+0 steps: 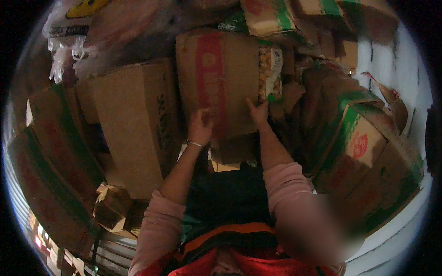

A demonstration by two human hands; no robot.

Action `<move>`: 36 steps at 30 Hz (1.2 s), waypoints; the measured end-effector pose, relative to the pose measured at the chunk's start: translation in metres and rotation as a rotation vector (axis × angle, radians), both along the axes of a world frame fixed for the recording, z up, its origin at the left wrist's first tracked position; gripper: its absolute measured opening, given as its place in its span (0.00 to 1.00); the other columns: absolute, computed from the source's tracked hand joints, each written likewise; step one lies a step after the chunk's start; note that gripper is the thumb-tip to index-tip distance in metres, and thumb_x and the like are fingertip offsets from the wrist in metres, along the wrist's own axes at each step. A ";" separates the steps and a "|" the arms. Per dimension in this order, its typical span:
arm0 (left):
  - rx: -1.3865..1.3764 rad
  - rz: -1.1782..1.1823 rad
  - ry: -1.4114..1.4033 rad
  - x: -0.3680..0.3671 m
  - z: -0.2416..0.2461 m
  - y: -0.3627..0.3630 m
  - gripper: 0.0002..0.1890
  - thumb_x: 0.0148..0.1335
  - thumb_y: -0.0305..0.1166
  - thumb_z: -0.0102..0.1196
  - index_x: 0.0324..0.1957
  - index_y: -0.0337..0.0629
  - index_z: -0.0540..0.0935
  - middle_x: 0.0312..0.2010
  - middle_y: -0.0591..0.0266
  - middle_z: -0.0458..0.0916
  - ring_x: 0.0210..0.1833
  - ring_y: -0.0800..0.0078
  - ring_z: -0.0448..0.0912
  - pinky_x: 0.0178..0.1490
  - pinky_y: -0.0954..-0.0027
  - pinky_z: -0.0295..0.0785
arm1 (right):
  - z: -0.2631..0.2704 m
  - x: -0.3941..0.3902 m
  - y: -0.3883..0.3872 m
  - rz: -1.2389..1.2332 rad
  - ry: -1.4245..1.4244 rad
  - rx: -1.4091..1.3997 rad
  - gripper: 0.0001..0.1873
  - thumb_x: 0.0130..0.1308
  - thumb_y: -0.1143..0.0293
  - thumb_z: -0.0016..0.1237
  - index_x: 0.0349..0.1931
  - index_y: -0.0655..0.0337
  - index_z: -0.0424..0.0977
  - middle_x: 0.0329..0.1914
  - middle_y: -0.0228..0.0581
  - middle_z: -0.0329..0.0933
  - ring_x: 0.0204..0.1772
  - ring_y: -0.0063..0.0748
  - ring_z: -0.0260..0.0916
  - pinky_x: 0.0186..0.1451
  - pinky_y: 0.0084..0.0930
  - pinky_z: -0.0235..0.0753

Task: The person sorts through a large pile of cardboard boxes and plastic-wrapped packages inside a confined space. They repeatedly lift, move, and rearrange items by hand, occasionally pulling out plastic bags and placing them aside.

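Observation:
A large cardboard box [241, 76] with a red printed band stands before me. Over the lower part of that band is my left hand [201, 127], its fingers curled and apart from the thumb, with nothing visible in it. My right hand [260, 113] is at the box's lower right edge; the thumb points up over the cardboard and the fingers lie near the edge. Whether it grips the box is unclear. Just above these fingers, along the box's right side, lies a clear bag of orange-yellow pieces [266, 69].
To the left stands a tall plain carton [124, 120] with dark handwriting. Cartons with green bands [55, 193] lean farther left; a green-and-red printed carton [362, 141] sits at right. Plastic-wrapped goods [124, 24] are piled behind. A corrugated white wall [383, 65] rises at right.

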State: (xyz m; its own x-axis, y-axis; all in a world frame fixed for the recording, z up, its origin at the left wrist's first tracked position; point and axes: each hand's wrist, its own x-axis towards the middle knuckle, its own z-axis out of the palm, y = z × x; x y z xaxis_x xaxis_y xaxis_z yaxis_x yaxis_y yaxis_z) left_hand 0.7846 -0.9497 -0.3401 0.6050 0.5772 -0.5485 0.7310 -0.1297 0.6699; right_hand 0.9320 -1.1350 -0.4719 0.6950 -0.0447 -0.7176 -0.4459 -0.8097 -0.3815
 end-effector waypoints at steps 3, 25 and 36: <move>-0.002 -0.051 0.059 0.001 0.001 -0.005 0.14 0.52 0.29 0.54 0.42 0.42 0.73 0.44 0.50 0.73 0.49 0.55 0.71 0.53 0.62 0.66 | 0.013 0.012 0.000 0.129 0.124 -0.106 0.44 0.53 0.47 0.54 0.59 0.71 0.53 0.49 0.50 0.69 0.54 0.44 0.65 0.56 0.34 0.65; 0.187 -0.371 0.206 0.055 0.007 0.010 0.18 0.58 0.43 0.47 0.43 0.39 0.75 0.44 0.44 0.75 0.46 0.51 0.74 0.51 0.60 0.68 | 0.157 -0.043 0.055 1.102 0.060 0.158 0.10 0.49 0.66 0.48 0.24 0.64 0.77 0.25 0.49 0.75 0.33 0.47 0.75 0.36 0.41 0.75; 0.205 -0.593 0.412 0.088 0.031 0.058 0.21 0.58 0.47 0.48 0.35 0.35 0.78 0.36 0.43 0.78 0.40 0.47 0.76 0.43 0.55 0.70 | 0.161 -0.066 0.094 0.712 0.146 0.427 0.13 0.57 0.61 0.44 0.27 0.61 0.78 0.31 0.44 0.78 0.36 0.47 0.75 0.40 0.39 0.74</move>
State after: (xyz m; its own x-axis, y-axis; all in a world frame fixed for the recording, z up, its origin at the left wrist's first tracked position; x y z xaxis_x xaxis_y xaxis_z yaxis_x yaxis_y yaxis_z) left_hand 0.8722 -0.8917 -0.3093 0.6151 0.3332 -0.7146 0.6863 -0.6725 0.2771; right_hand 0.8661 -1.0414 -0.3108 0.3533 0.6650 -0.6580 0.0484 -0.7154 -0.6971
